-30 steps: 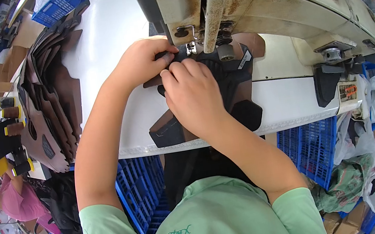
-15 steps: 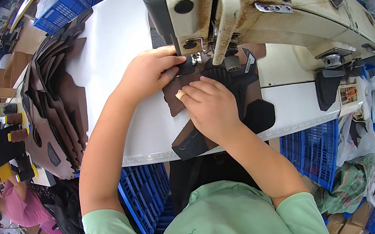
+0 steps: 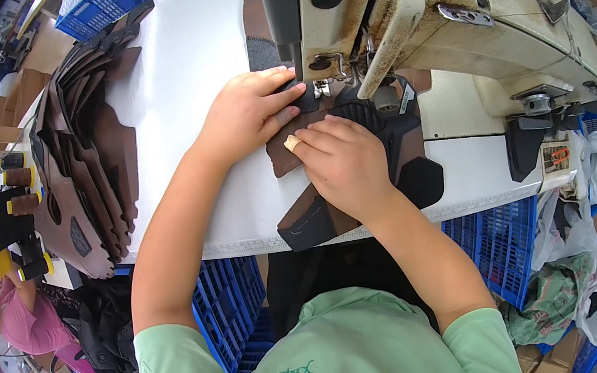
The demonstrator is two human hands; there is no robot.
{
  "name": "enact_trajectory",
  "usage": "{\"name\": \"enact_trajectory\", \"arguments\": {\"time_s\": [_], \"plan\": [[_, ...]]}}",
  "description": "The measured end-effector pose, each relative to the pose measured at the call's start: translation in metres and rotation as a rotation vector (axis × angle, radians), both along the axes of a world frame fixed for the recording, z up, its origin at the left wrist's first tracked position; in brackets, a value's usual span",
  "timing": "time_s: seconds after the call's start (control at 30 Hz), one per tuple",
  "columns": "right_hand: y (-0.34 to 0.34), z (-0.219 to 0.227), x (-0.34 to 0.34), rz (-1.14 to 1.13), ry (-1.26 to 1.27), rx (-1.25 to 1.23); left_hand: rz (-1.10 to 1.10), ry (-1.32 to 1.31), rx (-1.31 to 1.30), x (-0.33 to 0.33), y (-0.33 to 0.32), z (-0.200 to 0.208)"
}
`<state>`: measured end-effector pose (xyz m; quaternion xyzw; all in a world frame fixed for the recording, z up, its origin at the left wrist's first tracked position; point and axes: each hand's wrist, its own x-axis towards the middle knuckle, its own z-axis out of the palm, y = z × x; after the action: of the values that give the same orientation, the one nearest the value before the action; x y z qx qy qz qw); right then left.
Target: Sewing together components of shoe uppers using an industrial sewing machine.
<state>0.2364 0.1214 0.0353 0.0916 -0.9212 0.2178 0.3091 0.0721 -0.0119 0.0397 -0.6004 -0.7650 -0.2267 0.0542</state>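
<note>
A brown and black piece of leather-like material lies on the white machine table beneath the metal presser foot of a worn, cream-coloured sewing machine. My left hand rests on its left part, with fingers stretched toward the foot and the thumb apart from them. Nearer to me, my right hand presses down on the piece with its fingers laid over it. One finger of that hand has a beige wrap. Both palms face down, so their undersides are hidden. The machine head covers part of the piece.
Brown cut pieces are stacked at the left, beside thread spools. Blue crates stand below the table's near edge, with plastic bags at the lower right. A person in pink is at the far left.
The view has shifted a little, so the machine head appears farther right. Both hands keep nearly the same place on the piece and beside the presser foot.
</note>
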Motion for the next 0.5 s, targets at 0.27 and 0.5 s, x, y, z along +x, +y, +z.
{"name": "enact_trajectory", "arguments": {"time_s": [0.27,0.5], "plan": [[0.024,0.002,0.001,0.099,-0.014,0.036,0.067,0.120,0.080,0.024,0.001,0.000],[0.040,0.008,0.005,0.212,-0.096,0.070,0.211,0.223,0.009,0.043,0.002,-0.001]]}}
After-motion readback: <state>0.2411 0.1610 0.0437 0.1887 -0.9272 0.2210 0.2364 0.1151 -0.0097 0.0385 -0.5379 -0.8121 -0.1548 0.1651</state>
